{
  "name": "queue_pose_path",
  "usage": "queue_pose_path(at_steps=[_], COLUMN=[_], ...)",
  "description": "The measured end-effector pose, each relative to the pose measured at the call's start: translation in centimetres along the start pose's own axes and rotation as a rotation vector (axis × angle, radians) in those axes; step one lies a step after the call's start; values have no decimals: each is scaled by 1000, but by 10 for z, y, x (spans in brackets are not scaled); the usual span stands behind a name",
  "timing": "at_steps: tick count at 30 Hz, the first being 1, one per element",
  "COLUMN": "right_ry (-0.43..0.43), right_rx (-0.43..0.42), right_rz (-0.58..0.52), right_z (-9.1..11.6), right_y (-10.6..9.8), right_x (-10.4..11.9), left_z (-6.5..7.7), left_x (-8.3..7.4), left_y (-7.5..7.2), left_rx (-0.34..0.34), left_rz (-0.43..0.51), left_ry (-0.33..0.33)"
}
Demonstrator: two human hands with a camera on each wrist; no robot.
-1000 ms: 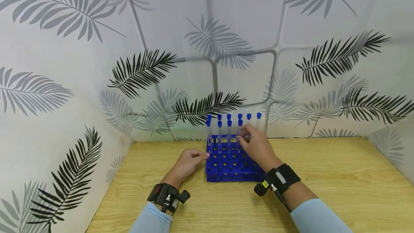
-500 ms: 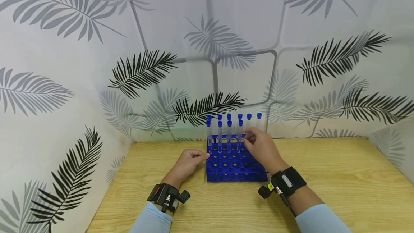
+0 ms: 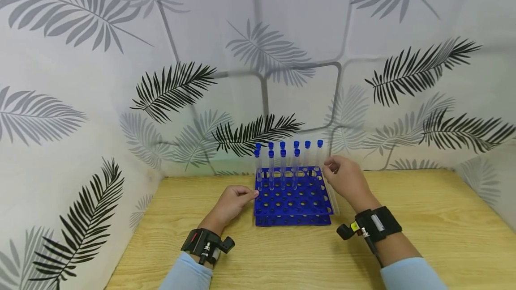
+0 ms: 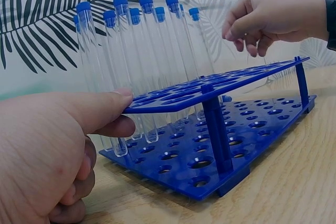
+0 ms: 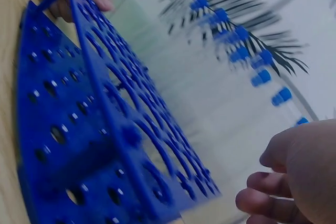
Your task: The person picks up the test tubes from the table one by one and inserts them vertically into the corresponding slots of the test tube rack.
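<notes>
A blue test tube rack point(image 3: 292, 200) with two perforated plates stands on the table. My left hand point(image 3: 233, 202) pinches the left edge of its upper plate between thumb and finger, as the left wrist view shows. Several clear test tubes point(image 3: 283, 169) with blue caps stand upright in the rack's two back rows; the rearmost row reaches further right. Beside the rack's right side is another clear tube point(image 3: 334, 200), slanting along the edge. My right hand point(image 3: 346, 180) hovers over that side, its fingers point(image 4: 247, 24) loosely curved, with nothing visible between them.
A wood-grain table point(image 3: 411, 218) extends around the rack. Behind it hangs a pale cloth point(image 3: 302, 21) printed with grey and black leaves. Each wrist wears a black strap with a small camera point(image 3: 344, 232).
My right hand has moved right, from beside the last front-row tube to beyond the rack's right edge, uncovering the right part of the rack. My left hand stays at the rack's left edge.
</notes>
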State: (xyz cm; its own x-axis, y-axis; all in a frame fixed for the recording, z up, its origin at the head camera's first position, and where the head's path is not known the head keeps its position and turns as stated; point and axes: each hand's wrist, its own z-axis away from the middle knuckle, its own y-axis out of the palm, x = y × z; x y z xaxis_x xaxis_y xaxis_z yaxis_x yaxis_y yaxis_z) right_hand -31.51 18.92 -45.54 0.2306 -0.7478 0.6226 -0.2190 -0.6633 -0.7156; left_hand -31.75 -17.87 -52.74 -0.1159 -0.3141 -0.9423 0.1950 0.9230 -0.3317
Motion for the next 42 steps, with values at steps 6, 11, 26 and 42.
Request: queue_pose_path(at_steps=[6,11,26,42], right_ry=[84,151,163,160], right_rx=[145,253,373,342], right_rz=[-8,-1,46,121], right_z=[-5,-5,-6,-3], right_y=[-11,-13,6,4], right_x=[-19,-33,-52,-53], left_z=[0,0,0,1], left_x=[1,2,2,-4], left_y=[0,0,0,3], left_rx=[-7,-11,-15,-17], left_rz=[-2,-1,6,4], left_ry=[-5,-3,-1,1])
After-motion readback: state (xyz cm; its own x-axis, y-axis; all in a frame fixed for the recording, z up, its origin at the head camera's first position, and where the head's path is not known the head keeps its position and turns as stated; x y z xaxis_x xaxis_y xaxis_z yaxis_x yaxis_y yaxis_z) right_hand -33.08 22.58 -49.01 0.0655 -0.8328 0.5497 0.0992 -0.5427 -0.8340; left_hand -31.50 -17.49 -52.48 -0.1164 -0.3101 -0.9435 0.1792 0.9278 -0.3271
